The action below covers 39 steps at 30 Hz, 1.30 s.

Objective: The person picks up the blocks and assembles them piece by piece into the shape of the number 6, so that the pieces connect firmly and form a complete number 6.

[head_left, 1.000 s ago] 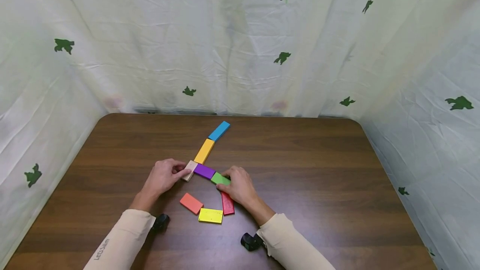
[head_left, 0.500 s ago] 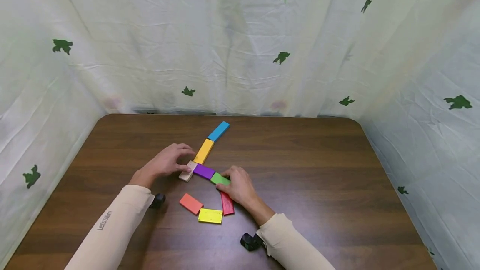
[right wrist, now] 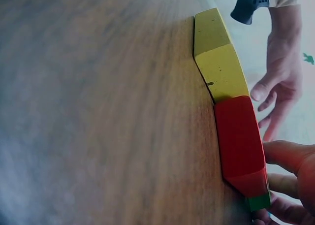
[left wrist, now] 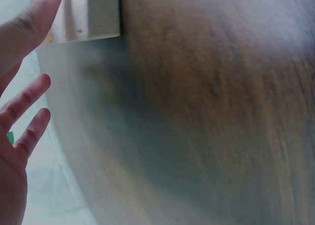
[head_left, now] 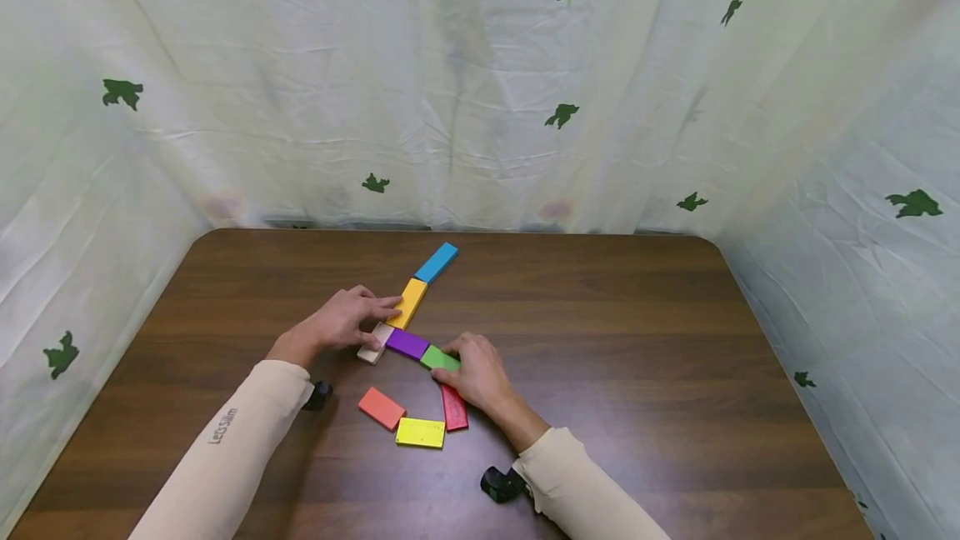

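Note:
My left hand [head_left: 341, 322] reaches over the far end of the row, fingers spread. Its thumb lies at the off-white block [head_left: 372, 348], and its fingertips are right at the amber block [head_left: 408, 303]. In the left wrist view the thumb overlaps the off-white block [left wrist: 88, 13]. Thumb and fingers of my right hand [head_left: 480, 369] pinch the green block [head_left: 437, 357], whose right end they hide. Between the off-white and green blocks lies the purple block [head_left: 407, 344]. A red block [head_left: 454, 408] extends from under the right hand toward me.
A blue block [head_left: 437, 262] continues from the amber one toward the table's far edge. Closer to me, a yellow block [head_left: 420, 432] and a coral block [head_left: 382, 408] lie end to end beside the red one. A white curtain [head_left: 480, 90] surrounds the brown table [head_left: 637, 340].
My left hand has loosened its grip on the off-white block and reached forward and right, its fingers now at the amber block. The right hand stays at the green block.

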Tool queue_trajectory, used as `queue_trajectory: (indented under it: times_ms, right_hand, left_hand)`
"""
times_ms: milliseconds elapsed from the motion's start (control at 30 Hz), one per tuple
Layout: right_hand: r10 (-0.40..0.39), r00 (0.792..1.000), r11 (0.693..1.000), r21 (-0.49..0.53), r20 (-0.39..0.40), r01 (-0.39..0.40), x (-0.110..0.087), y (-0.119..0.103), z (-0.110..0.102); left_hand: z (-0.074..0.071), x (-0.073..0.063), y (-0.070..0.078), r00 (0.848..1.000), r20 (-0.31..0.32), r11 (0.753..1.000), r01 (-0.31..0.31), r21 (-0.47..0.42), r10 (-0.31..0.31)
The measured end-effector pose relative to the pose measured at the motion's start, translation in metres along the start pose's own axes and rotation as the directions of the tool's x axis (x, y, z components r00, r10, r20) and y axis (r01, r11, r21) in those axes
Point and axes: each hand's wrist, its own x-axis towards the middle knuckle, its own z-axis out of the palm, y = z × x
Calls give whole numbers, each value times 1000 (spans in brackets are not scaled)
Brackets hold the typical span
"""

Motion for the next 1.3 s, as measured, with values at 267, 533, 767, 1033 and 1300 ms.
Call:
queue_trajectory:
  times_ms: [267,533,767,1033,1300]
  right_hand:
    - [5,1000,1000,2,10,-5,0,-1,-1]
    - [-7,1000,1000,4,-2,7,1,0,-1]
    - [-11,1000,1000,8,-6,11,0,0,-1]
    - [-12,1000,1000,12,-1,12,0,1,0]
    - [-10,1000,1000,11,7,10,1,2,0]
  left_hand:
    - [5,-1,-4,999,-7,997,-51,56,52]
    - [6,0,-4,997,-3,990,-70,126,71]
    - [7,-1,-3,996,-8,984,-82,161,84]
    - [6,2,-2,996,24,979,-83,186,80]
    - [5,2,-2,996,32,978,-86,192,81]
